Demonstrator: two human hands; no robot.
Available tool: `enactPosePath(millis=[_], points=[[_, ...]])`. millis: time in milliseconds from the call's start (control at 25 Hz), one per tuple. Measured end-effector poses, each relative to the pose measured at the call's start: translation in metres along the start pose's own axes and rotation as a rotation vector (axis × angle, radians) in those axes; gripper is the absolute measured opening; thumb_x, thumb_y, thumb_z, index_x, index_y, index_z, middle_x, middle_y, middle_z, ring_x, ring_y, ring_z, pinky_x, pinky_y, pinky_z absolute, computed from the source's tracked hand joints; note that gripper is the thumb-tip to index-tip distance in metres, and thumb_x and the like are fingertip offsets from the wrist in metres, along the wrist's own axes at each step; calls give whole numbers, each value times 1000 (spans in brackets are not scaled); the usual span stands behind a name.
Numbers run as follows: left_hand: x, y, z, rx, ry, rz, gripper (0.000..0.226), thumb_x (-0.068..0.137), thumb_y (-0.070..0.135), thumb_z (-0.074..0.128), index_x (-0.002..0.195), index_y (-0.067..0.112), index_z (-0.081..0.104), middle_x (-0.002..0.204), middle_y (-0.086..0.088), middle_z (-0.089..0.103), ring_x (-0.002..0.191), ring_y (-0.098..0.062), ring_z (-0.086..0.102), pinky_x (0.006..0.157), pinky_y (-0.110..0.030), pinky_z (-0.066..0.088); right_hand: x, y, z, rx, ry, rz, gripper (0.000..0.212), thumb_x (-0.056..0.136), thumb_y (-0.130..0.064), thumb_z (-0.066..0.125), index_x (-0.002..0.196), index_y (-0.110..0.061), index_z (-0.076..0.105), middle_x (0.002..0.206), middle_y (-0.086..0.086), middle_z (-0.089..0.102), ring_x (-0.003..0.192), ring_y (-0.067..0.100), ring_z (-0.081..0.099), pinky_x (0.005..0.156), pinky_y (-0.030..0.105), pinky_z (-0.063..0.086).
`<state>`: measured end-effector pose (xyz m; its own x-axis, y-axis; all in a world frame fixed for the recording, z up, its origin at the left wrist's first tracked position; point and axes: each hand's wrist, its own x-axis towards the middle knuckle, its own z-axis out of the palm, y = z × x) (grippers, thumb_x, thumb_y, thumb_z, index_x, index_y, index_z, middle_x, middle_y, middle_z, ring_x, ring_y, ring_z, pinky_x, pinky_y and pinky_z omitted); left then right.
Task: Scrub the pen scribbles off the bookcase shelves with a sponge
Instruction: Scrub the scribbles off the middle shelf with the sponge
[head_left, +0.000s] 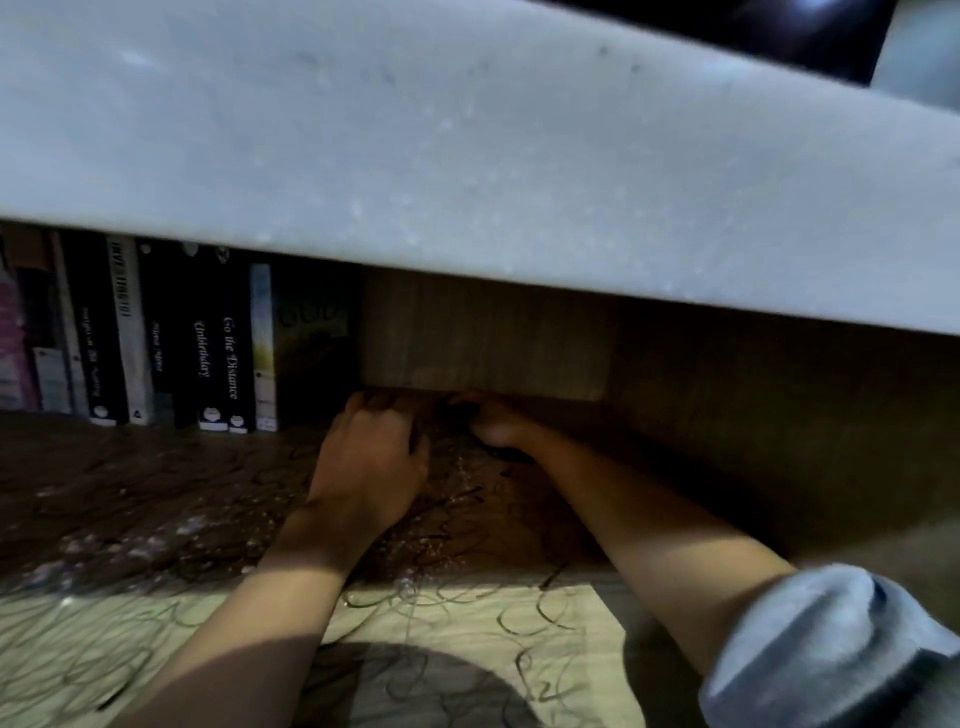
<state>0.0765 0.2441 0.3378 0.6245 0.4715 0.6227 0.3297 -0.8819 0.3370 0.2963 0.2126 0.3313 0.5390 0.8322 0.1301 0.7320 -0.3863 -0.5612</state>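
Two bare forearms reach onto one scribbled shelf (156, 499); left hand (371, 457) curls, right hand (493, 421) blurred, grips untellable; about nine books (171, 338).

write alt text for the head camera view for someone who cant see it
Both hands reach deep into a dim wooden bookcase shelf covered in pen scribbles, the left hand with curled fingers, the right hand on something dark, too blurred to identify. Books stand upright at the back left, and a pale shelf overhangs above.
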Motion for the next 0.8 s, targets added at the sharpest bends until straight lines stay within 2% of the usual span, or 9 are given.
enactPosePath(millis=[80, 160, 320, 400, 480, 600, 680, 760, 800], points=[[-8, 1, -12, 10, 20, 17, 30, 85, 17, 59, 114, 14, 66, 113, -14, 65, 110, -36, 51, 91, -40, 45, -15, -2, -11, -72, -108, -81, 35, 96, -5, 52, 130, -8, 56, 135, 6, 52, 121, 13, 46, 100, 17, 31], [-19, -8, -21, 45, 48, 24, 27, 83, 15, 58, 108, 11, 67, 106, -16, 67, 104, -38, 54, 86, -41, 47, -13, 17, -28, -71, -39, -78, 38, 96, -1, 48, 133, -9, 54, 139, 6, 49, 125, 15, 44, 102, 15, 29], [-28, -29, -29, 75, 44, -68, 34, 76, 25, 43, 93, 12, 68, 93, -16, 67, 95, -38, 57, 82, -43, 49, 3, 53, -18, -151, 270, 267, 44, 96, -21, 48, 140, -15, 45, 148, 14, 40, 134, 29, 40, 114, 38, 30], [-27, -27, -27, 53, 32, -103, 35, 74, 25, 42, 91, 11, 69, 92, -17, 68, 93, -38, 57, 80, -42, 50, 12, 38, -1, -302, 283, 337, 47, 95, -31, 44, 139, -15, 45, 147, 14, 39, 133, 32, 40, 112, 43, 32], [-25, -25, -22, 50, 15, -99, 34, 76, 24, 42, 92, 9, 68, 93, -18, 68, 93, -39, 58, 79, -42, 51, 22, 8, 12, -354, 264, 281, 48, 94, -34, 46, 136, -12, 48, 144, 16, 44, 129, 34, 45, 108, 45, 37], [-20, -30, -18, 63, 25, -100, 23, 83, 17, 53, 98, 6, 67, 98, -22, 66, 98, -41, 56, 81, -43, 49, 43, -27, 31, -338, 178, 104, 38, 90, -27, 52, 123, -9, 60, 129, 18, 57, 113, 34, 57, 98, 39, 47], [-16, -33, -17, 67, 34, -111, 24, 85, 14, 58, 105, 6, 65, 104, -23, 64, 104, -41, 53, 84, -42, 46, 48, -41, 37, -228, 45, 4, 36, 90, -17, 53, 123, -7, 61, 129, 19, 57, 113, 32, 57, 98, 32, 45], [-14, -32, -16, 59, 27, -110, 27, 87, 16, 58, 112, 8, 63, 107, -23, 64, 107, -40, 52, 85, -41, 45, 40, -46, 23, -118, -91, -87, 37, 91, 2, 44, 125, 0, 59, 133, 16, 55, 119, 25, 52, 94, 13, 40], [-15, -31, -16, 42, 26, -99, 28, 87, 15, 58, 113, 8, 63, 108, -23, 64, 107, -41, 52, 85, -41, 45, 32, -48, 9, -55, -146, -116, 42, 90, 10, 39, 126, 2, 58, 134, 13, 53, 120, 20, 49, 86, 3, 37]])
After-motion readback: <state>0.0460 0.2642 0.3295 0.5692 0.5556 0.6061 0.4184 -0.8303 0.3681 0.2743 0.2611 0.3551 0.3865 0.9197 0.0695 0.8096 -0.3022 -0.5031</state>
